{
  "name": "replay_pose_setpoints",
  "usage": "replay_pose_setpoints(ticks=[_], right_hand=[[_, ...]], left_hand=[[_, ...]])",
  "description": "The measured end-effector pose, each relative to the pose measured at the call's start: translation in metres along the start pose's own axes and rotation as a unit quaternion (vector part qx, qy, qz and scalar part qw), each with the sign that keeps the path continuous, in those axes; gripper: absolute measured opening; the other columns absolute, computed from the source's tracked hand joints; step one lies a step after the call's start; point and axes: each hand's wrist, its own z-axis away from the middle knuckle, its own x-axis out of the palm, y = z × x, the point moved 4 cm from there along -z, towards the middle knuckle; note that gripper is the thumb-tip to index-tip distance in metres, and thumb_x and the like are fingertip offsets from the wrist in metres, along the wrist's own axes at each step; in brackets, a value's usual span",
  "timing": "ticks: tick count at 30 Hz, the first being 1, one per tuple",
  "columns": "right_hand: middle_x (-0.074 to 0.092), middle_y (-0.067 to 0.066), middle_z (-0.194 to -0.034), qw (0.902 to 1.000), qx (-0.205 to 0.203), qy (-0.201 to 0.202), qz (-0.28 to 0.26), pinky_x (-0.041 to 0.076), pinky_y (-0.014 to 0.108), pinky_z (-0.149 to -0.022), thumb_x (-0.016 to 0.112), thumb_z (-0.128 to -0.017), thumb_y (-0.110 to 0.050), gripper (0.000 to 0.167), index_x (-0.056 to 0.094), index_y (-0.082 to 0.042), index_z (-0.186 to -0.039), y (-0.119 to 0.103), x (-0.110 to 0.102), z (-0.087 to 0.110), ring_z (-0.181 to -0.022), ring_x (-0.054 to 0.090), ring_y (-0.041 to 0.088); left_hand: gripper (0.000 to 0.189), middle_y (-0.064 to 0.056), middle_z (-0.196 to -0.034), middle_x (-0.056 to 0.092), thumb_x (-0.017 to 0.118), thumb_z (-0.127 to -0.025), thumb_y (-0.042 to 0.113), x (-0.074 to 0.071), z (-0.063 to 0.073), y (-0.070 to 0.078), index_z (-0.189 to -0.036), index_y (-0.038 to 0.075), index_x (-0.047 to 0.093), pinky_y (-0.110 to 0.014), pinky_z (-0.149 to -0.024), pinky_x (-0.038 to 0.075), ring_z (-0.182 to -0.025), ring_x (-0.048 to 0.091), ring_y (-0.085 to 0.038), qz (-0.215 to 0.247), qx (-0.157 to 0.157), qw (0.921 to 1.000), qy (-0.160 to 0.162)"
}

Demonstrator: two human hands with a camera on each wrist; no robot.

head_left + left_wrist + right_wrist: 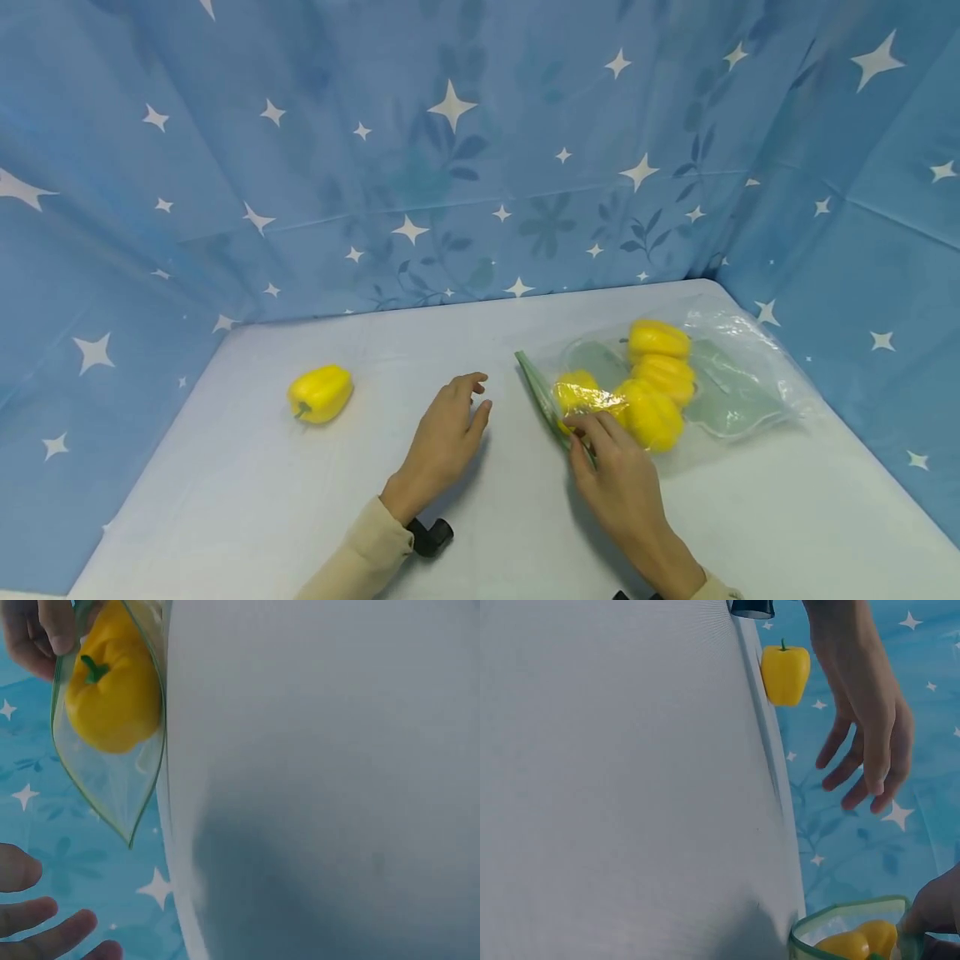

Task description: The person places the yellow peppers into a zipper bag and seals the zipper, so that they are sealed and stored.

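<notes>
A clear plastic zip bag (738,396) with a green-edged mouth lies on its side, its mouth facing left. Several yellow bell peppers (654,417) are inside it. My right hand (621,479) pinches the bag's edge near the mouth; the left wrist view shows the mouth parted around one pepper (116,697). To the left of the bag, my left hand (442,437) hovers over the table with relaxed, spread fingers and holds nothing. One more yellow bell pepper (321,393) lies farther left, outside the bag, its green stem toward me.
A white cloth covers the table (247,483). Blue curtains (450,167) with white stars hang behind it and along both sides. A black wrist strap mount (433,537) sits on the left wrist.
</notes>
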Motion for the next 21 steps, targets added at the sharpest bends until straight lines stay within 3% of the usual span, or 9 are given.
replay_pose_setpoints(ticks=[7, 14, 21], right_hand=[[0.073, 0.003, -0.094, 1.0000, 0.002, -0.003, 0.004, 0.055, 0.025, -0.058, 0.082, -0.078, 0.007, 0.028, 0.075, -0.009, -0.100, 0.000, -0.001, 0.000, -0.071, 0.064, 0.010], [0.073, 0.004, -0.094, 1.0000, 0.005, -0.008, 0.003, 0.053, 0.024, -0.058, 0.082, -0.078, 0.007, 0.028, 0.075, -0.009, -0.100, 0.000, 0.000, 0.000, -0.071, 0.063, 0.009], [0.073, 0.004, -0.094, 0.9999, 0.004, -0.009, 0.002, 0.053, 0.023, -0.057, 0.082, -0.078, 0.007, 0.028, 0.075, -0.008, -0.100, -0.001, -0.002, -0.001, -0.070, 0.063, 0.010]], left_hand=[[0.039, -0.010, -0.130, 0.065, 0.058, -0.107, 0.025, -0.024, -0.003, -0.011, -0.142, 0.007, 0.055, -0.046, -0.095, 0.053, -0.117, 0.061, -0.030, -0.143, 0.023, 0.9869, 0.071], [0.040, -0.017, -0.136, 0.061, 0.059, -0.107, 0.023, -0.042, -0.008, -0.038, -0.142, 0.004, 0.055, -0.055, -0.105, 0.048, -0.129, 0.054, -0.040, -0.186, -0.004, 0.9781, 0.094], [0.037, -0.022, -0.133, 0.061, 0.062, -0.104, 0.020, -0.067, -0.009, -0.060, -0.135, 0.001, 0.060, -0.061, -0.102, 0.047, -0.128, 0.054, -0.046, -0.223, -0.007, 0.9659, 0.132]])
